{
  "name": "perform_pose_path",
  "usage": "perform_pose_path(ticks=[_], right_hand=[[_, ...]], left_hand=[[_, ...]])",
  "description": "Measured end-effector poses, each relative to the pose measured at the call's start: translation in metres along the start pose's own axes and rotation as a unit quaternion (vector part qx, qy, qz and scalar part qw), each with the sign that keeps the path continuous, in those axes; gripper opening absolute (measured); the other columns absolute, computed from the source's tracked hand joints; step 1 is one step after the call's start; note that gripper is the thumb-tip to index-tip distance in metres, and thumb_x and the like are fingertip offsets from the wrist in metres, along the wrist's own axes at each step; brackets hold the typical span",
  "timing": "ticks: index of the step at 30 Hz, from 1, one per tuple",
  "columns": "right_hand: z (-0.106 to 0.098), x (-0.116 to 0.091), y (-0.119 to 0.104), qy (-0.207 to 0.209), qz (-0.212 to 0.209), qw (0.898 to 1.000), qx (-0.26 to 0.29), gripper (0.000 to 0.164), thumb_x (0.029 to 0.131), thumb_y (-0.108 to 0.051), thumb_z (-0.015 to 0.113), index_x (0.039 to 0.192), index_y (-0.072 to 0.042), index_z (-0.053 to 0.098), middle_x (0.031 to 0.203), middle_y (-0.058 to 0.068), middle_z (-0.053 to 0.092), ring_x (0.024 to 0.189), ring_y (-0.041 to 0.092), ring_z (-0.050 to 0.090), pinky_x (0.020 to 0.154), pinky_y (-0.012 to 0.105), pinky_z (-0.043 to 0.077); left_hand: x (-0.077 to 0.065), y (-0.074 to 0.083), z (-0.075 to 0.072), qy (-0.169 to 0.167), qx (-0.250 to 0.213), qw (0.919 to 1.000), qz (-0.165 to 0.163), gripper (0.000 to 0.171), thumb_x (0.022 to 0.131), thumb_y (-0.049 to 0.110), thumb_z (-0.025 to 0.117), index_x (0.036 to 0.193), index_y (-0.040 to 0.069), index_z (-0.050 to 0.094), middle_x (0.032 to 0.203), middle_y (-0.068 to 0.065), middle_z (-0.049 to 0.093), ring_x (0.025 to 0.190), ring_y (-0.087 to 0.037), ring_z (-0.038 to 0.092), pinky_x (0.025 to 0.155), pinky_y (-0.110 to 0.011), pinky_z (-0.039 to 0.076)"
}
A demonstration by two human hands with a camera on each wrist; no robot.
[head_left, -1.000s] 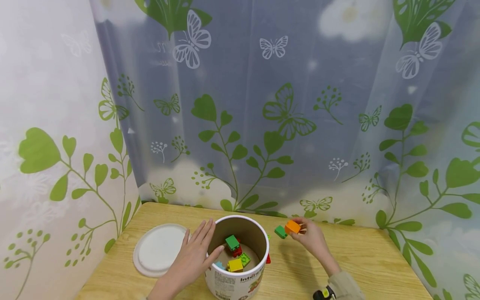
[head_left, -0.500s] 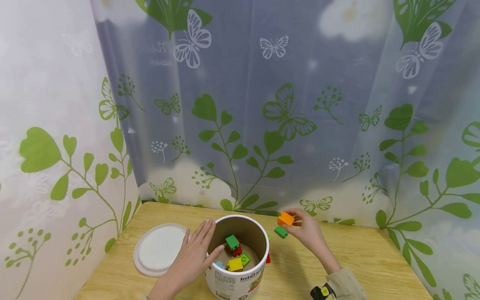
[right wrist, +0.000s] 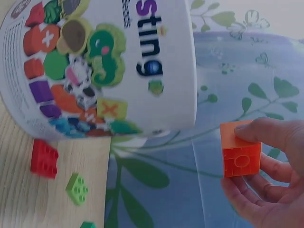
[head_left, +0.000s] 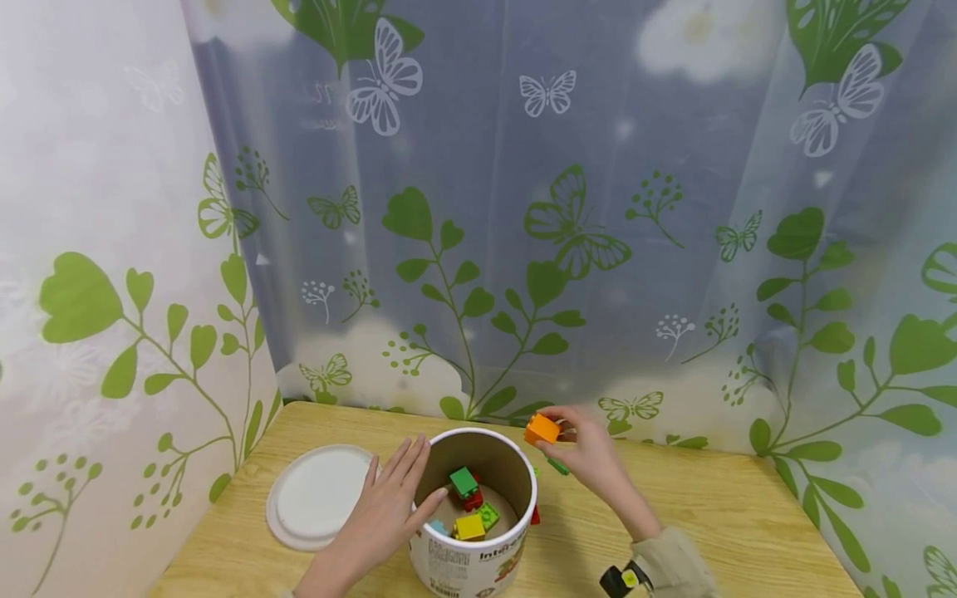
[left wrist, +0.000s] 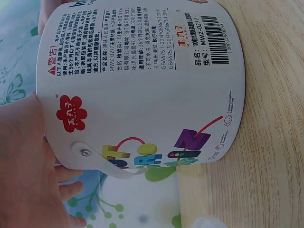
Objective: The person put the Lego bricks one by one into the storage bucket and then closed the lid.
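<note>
My right hand (head_left: 591, 455) pinches an orange building block (head_left: 542, 429) between thumb and fingers, raised just right of the bucket's rim. In the right wrist view, the block's hollow underside (right wrist: 242, 161) shows. My left hand (head_left: 380, 513) rests against the left rim of a white cardboard bucket (head_left: 456, 569), fingers extended and thumb reaching over the edge. Inside the bucket lie a dark green brick (head_left: 463, 482), a red brick (head_left: 473, 502), a lime brick (head_left: 488, 517), a yellow brick (head_left: 469, 527) and a light blue piece (head_left: 438, 526).
A round white lid (head_left: 317, 498) lies on the wooden table (head_left: 748, 531), left of the bucket. Right of the bucket are a red brick (right wrist: 44, 159), a lime brick (right wrist: 77, 189) and a green brick (head_left: 557, 466), partly behind my right hand. A patterned curtain (head_left: 478, 249) hangs behind.
My right hand has lifted the orange block and carried it left, past the green brick and toward the bucket. My left hand has stayed at the rim.
</note>
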State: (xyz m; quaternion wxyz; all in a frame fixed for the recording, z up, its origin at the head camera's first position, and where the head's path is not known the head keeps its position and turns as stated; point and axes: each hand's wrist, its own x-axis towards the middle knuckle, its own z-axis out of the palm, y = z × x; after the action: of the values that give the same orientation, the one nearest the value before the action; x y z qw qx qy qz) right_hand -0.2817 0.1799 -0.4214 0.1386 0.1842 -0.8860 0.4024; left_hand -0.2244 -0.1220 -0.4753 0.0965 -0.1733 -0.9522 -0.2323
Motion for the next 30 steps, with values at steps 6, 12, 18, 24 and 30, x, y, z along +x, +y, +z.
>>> perform_pose_path(ticks=[6, 12, 18, 24, 30], right_hand=[[0.013, 0.003, -0.015, -0.013, -0.024, 1.0, 0.013, 0.041, 0.081, 0.001, 0.082, 0.12, -0.005, 0.07, 0.112, 0.009, 0.067, 0.101, 0.026, 0.066, 0.083, 0.036, 0.06], [0.028, 0.004, -0.025, -0.026, -0.05, 0.998, 0.01, 0.039, 0.082, -0.001, 0.082, 0.119, -0.005, 0.07, 0.109, 0.007, 0.066, 0.098, 0.025, 0.066, 0.082, 0.036, 0.06], [0.041, 0.004, -0.03, -0.051, -0.058, 0.997, 0.012, 0.037, 0.084, -0.002, 0.081, 0.12, -0.005, 0.069, 0.109, 0.007, 0.065, 0.097, 0.025, 0.067, 0.082, 0.036, 0.06], [0.054, 0.006, -0.032, -0.08, -0.062, 0.995, 0.012, 0.036, 0.086, -0.004, 0.08, 0.121, -0.004, 0.069, 0.112, 0.01, 0.064, 0.098, 0.027, 0.068, 0.083, 0.037, 0.06], [0.068, 0.009, -0.031, -0.114, -0.064, 0.991, -0.013, 0.038, 0.087, -0.005, 0.079, 0.124, -0.003, 0.067, 0.116, 0.013, 0.064, 0.1, 0.028, 0.068, 0.085, 0.039, 0.059]], left_hand=[[0.0, -0.001, 0.0, -0.001, 0.001, 1.0, 0.0, 0.078, 0.103, 0.058, 0.045, 0.16, 0.006, 0.03, 0.166, -0.011, 0.027, 0.154, -0.03, 0.022, 0.119, -0.067, 0.011], [0.0, -0.001, -0.001, -0.007, -0.002, 1.0, -0.002, 0.079, 0.103, 0.06, 0.043, 0.16, 0.006, 0.03, 0.166, -0.01, 0.026, 0.154, -0.03, 0.021, 0.119, -0.068, 0.01], [0.0, 0.0, -0.001, -0.008, 0.0, 1.0, -0.004, 0.079, 0.103, 0.06, 0.043, 0.16, 0.006, 0.03, 0.166, -0.01, 0.026, 0.154, -0.03, 0.021, 0.119, -0.068, 0.011], [0.001, 0.0, -0.001, -0.012, -0.002, 0.9999, -0.003, 0.079, 0.103, 0.06, 0.042, 0.159, 0.006, 0.031, 0.166, -0.01, 0.026, 0.154, -0.031, 0.021, 0.118, -0.069, 0.013], [0.001, 0.0, -0.002, -0.016, -0.003, 0.9999, -0.005, 0.076, 0.104, 0.056, 0.045, 0.159, 0.006, 0.032, 0.166, -0.01, 0.027, 0.154, -0.031, 0.022, 0.117, -0.07, 0.014]])
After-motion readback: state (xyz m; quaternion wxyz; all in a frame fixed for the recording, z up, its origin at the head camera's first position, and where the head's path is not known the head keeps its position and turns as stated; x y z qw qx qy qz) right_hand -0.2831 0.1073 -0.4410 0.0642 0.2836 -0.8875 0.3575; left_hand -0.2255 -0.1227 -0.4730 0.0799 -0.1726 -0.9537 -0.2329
